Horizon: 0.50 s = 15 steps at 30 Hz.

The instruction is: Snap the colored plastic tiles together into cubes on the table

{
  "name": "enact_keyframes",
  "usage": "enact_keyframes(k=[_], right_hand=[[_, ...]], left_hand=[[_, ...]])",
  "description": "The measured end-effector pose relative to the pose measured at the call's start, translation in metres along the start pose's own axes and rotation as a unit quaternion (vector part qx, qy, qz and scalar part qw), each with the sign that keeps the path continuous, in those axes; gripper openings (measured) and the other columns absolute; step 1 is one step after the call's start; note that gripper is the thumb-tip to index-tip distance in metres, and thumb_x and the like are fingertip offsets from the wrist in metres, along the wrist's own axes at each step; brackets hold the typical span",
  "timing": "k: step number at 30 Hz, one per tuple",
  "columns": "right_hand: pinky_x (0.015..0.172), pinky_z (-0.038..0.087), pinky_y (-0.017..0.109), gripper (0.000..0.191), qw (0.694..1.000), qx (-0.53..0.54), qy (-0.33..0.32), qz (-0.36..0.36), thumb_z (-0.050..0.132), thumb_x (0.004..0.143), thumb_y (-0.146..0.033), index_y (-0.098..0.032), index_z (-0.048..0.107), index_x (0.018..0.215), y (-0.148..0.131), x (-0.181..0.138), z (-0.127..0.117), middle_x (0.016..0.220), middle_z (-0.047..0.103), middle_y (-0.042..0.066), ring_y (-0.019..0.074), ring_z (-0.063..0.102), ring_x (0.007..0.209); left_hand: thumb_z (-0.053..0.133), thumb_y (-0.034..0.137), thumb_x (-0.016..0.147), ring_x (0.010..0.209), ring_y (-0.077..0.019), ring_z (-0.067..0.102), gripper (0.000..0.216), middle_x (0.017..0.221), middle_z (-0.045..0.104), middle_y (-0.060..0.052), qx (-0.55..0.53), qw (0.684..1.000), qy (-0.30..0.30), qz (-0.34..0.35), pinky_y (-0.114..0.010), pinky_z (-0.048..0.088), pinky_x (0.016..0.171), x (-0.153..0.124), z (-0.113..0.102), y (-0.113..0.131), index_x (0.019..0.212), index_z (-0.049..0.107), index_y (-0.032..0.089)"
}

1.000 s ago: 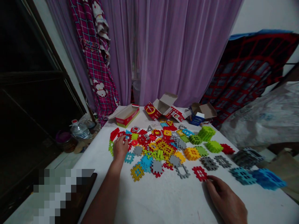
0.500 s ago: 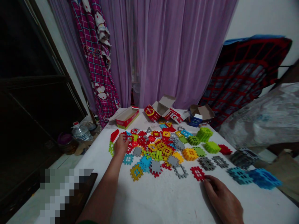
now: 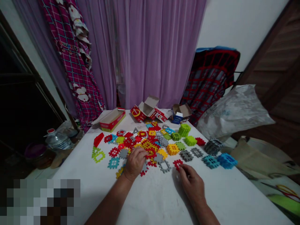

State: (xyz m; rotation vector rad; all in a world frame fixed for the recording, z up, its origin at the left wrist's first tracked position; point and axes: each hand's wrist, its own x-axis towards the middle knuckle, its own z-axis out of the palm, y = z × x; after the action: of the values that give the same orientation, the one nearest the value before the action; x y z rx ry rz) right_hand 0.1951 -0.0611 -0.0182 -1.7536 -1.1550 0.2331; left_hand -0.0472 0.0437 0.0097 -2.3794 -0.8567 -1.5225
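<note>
My left hand [image 3: 135, 163] reaches over the near side of a loose heap of plastic interlocking tiles. Its fingers are closed at the edge of a red toothed tile [image 3: 151, 152]; part of the heap is hidden beneath the hand. Closer to the right, my right hand [image 3: 191, 181] pinches a red window tile [image 3: 177, 164] by its near corner, thumb and fingers together. Between the two hands lies a grey frame tile [image 3: 164, 167]. A yellow stack of tiles [image 3: 172, 149] and a dark grey one [image 3: 186, 155] stand just beyond the right hand.
Sorted stacks line the right side: green [image 3: 184, 130], grey [image 3: 213, 146], teal [image 3: 210, 162] and blue [image 3: 227, 160]. Opened cartons, including a red box [image 3: 138, 113] and a long red-green box [image 3: 113, 120], stand at the back. A red piece [image 3: 98, 139] lies far left.
My left hand has moved right and nearer, from the left of the heap to its middle, with a red tile at its fingers. My right hand still holds its red tile. The view has turned right.
</note>
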Motion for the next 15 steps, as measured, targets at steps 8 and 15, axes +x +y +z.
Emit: enact_keyframes(k=[8,15], right_hand=[[0.057,0.050,0.031,0.051,0.942,0.283,-0.128,0.126,0.070,0.067,-0.061,-0.016,0.072,0.091,-0.044,-0.009,0.032,0.075,0.072,0.008,0.0183,0.061,0.061],[0.046,0.036,0.022,0.051,0.882,0.394,-0.138,0.219,0.086,0.046,-0.053,-0.017,0.065,0.076,-0.052,-0.006,0.035,0.054,0.060,-0.002,0.0083,0.046,0.046]], left_hand=[[0.053,0.012,0.090,0.082,-0.0147,0.060,0.016,0.084,0.066,-0.004,0.005,0.996,-0.047,0.072,-0.027,0.054,0.077,-0.002,0.002,0.019,0.093,0.066,0.020],[0.053,0.013,0.091,0.085,-0.0148,0.062,0.017,0.087,0.067,-0.003,-0.002,0.992,-0.080,0.100,-0.027,0.055,0.079,-0.008,0.011,0.027,0.095,0.067,0.022]])
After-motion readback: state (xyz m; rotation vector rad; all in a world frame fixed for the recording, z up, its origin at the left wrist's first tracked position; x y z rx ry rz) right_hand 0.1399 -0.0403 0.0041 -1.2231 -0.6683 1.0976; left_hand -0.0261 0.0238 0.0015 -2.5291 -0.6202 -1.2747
